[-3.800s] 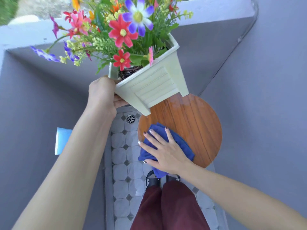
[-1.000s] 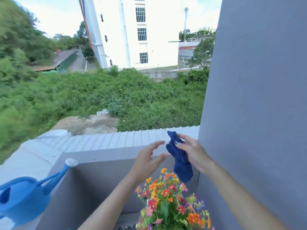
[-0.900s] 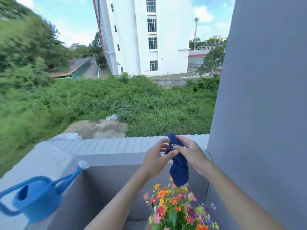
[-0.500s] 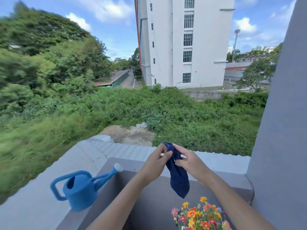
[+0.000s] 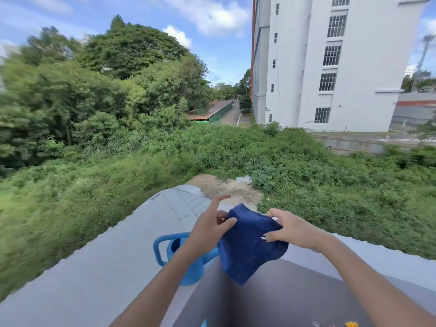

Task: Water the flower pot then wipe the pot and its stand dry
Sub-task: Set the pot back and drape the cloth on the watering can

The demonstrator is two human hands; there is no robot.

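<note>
A dark blue cloth [image 5: 247, 246] hangs spread between both hands above the balcony wall. My left hand [image 5: 210, 225] pinches its left top corner with thumb and finger, the other fingers raised. My right hand [image 5: 290, 228] grips the cloth's right top edge. Partly hidden behind my left forearm, a light blue watering can [image 5: 186, 258] stands on the wall's top. Only a few flower tips [image 5: 351, 324] show at the bottom edge; the pot and its stand are out of view.
The grey wall ledge [image 5: 106, 263] runs across the lower left, with a drop beyond to grass and bushes. The wall's darker inner face [image 5: 295, 296] lies below the cloth. A white building [image 5: 330, 67] rises at the far right.
The view has swung left and up, so the flowers have almost left the frame. The cloth, hanging narrow before, is now pulled wider between my two hands.
</note>
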